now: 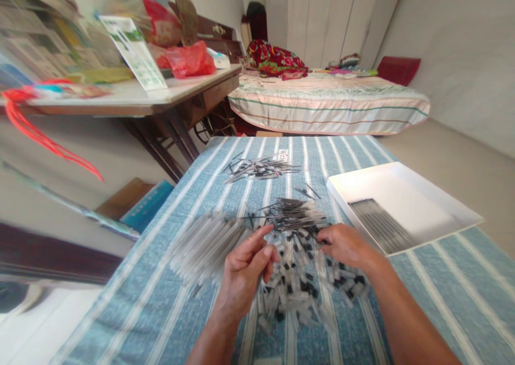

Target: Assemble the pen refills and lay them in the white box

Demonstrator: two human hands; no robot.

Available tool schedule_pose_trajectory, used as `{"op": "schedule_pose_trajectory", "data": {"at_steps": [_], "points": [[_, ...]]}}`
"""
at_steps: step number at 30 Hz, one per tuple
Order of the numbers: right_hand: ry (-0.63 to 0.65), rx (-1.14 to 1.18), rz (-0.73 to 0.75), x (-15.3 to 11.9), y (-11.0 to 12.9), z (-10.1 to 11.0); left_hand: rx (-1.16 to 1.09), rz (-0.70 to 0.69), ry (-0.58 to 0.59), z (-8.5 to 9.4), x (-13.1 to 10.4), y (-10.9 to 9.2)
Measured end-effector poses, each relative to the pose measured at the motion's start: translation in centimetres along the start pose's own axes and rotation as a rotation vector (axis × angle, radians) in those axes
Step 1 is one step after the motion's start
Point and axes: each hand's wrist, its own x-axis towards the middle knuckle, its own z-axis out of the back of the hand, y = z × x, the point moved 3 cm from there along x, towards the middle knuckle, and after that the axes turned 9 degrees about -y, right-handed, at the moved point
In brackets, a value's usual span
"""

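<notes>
My left hand is over the middle of the striped cloth, its fingers curled and the thumb close to them; whatever it holds is hidden. My right hand has its fingertips pinched together at the upper right edge of a heap of clear caps with black parts; what lies between them cannot be made out. Just beyond both hands is a pile of thin dark refills. Clear pen barrels lie in a blurred stack left of my left hand. Farther back sits another pile of thin refills and pieces.
A white open box at the right holds a row of finished-looking pens. The blue striped cloth covers the table. A cluttered desk stands at the back left, a bed behind.
</notes>
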Motion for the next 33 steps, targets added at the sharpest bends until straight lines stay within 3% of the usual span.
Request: {"op": "schedule_pose_trajectory", "data": {"at_steps": [16,26,29,33], "points": [[-0.030,-0.039,0.046,0.3,2.7,-1.2,-0.008,0.030,0.047,-0.5,-0.2,-0.3],[-0.021,-0.115,0.000,0.4,3.5,-1.5,0.079,0.049,0.068,-0.6,-0.4,0.1],[-0.083,0.078,0.009,0.5,3.1,-1.3,0.108,0.068,0.082,-0.7,-0.4,0.2],[-0.112,0.672,0.035,0.0,2.8,-0.5,0.173,0.105,0.127,-0.8,-0.6,0.3]]}}
